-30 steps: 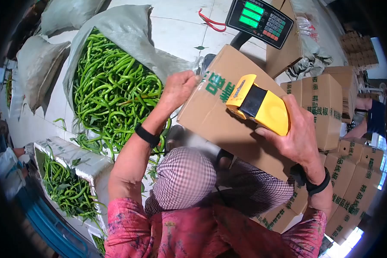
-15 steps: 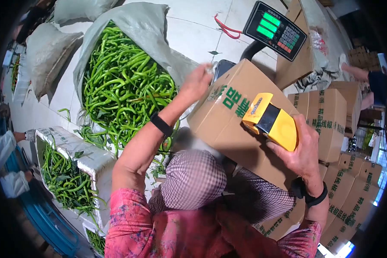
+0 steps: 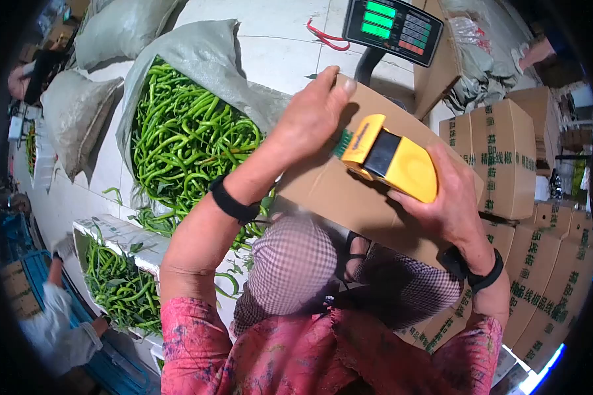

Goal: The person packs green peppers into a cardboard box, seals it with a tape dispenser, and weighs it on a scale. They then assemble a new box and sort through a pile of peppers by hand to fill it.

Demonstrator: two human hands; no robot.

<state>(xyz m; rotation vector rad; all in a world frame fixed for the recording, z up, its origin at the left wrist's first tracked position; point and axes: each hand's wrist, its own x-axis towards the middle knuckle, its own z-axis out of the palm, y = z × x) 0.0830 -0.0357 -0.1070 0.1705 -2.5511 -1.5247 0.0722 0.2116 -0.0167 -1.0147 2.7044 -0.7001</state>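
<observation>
A closed cardboard box (image 3: pixel 323 187) with green print sits in front of my knees. My left hand (image 3: pixel 316 112) grips its upper left corner, fingers bent over the edge and thumb on the top face. In my right hand (image 3: pixel 445 201) is a yellow tape dispenser (image 3: pixel 412 174) with a dark middle part, held against the box top. The hand covers its right end. Whether tape runs from it to the box is hidden. Left of the box, a large grey-green sack (image 3: pixel 197 43) lies open, full of long green chili peppers (image 3: pixel 188 141).
Behind the box stands a scale display (image 3: pixel 392 29) with lit green digits. A white foam crate (image 3: pixel 122 234) of peppers is at the left. Printed boxes (image 3: pixel 501 158) are stacked at the right. Another person's sleeve (image 3: pixel 56 322) shows at lower left.
My left hand has come in onto the box's upper corner from beyond its edge. The box has turned and shows more top face. The tape dispenser stays in my right hand.
</observation>
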